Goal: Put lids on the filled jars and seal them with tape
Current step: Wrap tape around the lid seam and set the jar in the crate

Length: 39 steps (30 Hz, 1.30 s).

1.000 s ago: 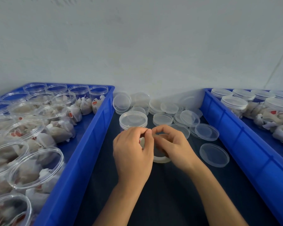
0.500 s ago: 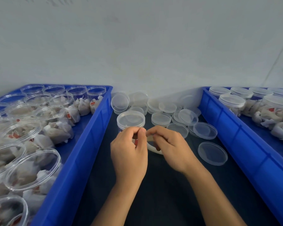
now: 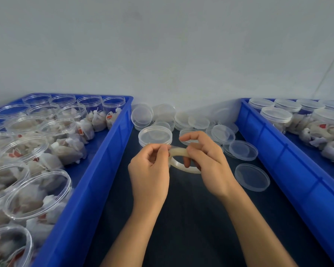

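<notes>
Head view, left bin: we see a blue bin [image 3: 89, 189] of open filled jars [image 3: 37, 193].
Left hand [image 3: 149, 168]: we pinch the tape end.
Tape roll [image 3: 181, 166]: between our hands, before a lidded jar [image 3: 155, 136].
Right hand [image 3: 208, 162]: we grip the roll.
Tabletop [image 3: 191, 218]: loose lids [image 3: 252, 177].

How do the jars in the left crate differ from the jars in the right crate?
The left crate jars are open, with no lids; the right crate jars already carry lids. The left jars fill more of their crate; fewer right jars are in view. Both sets are clear plastic and hold pale bags.
</notes>
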Available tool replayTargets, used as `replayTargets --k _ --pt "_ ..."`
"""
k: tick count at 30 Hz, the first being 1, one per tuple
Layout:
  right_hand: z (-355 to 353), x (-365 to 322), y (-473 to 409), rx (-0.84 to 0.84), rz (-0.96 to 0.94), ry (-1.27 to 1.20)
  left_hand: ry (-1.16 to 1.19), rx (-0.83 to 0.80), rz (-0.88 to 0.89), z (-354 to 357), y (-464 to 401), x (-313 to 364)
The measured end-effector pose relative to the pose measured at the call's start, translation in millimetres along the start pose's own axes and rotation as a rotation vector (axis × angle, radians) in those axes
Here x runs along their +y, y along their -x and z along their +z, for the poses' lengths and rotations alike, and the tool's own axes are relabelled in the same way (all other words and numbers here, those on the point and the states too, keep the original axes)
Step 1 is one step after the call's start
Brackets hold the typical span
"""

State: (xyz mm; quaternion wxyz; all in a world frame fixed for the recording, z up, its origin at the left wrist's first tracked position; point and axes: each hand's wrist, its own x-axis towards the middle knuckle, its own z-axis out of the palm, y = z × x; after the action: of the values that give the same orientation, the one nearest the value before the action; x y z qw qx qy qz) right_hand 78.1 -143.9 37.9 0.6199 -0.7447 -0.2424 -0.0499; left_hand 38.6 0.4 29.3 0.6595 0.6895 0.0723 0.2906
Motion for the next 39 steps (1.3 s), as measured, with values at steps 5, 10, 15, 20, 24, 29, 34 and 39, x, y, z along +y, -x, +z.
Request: replayTargets --k 5,10,15,20,24,29,34,39 --pt "2 3 2 0.042 -0.087 -0.011 0.008 0.031 0.012 1 2 1" --pt "0 2 3 0.063 -0.147 -0.047 0.056 0.05 0.0 -2 -1 4" --pt "3 2 4 0.088 -0.16 0.003 0.193 -0.021 0.023 -2 4 9" --pt "2 1 5 0.098 -0.142 0.129 0.023 -0.052 0.133 2 7 6" --pt "5 3 6 0.105 -0.133 0.333 -0.061 -0.02 0.194 2 5 2" --pt "5 6 7 0.092 -0.277 0.742 -0.103 -0.018 0.259 3 6 -4" --pt "3 6 8 0.099 -0.278 0.823 -0.126 -0.004 0.259 5 7 -9" --pt "7 7 7 0.119 -0.224 0.694 -0.241 0.044 0.396 4 7 -13"
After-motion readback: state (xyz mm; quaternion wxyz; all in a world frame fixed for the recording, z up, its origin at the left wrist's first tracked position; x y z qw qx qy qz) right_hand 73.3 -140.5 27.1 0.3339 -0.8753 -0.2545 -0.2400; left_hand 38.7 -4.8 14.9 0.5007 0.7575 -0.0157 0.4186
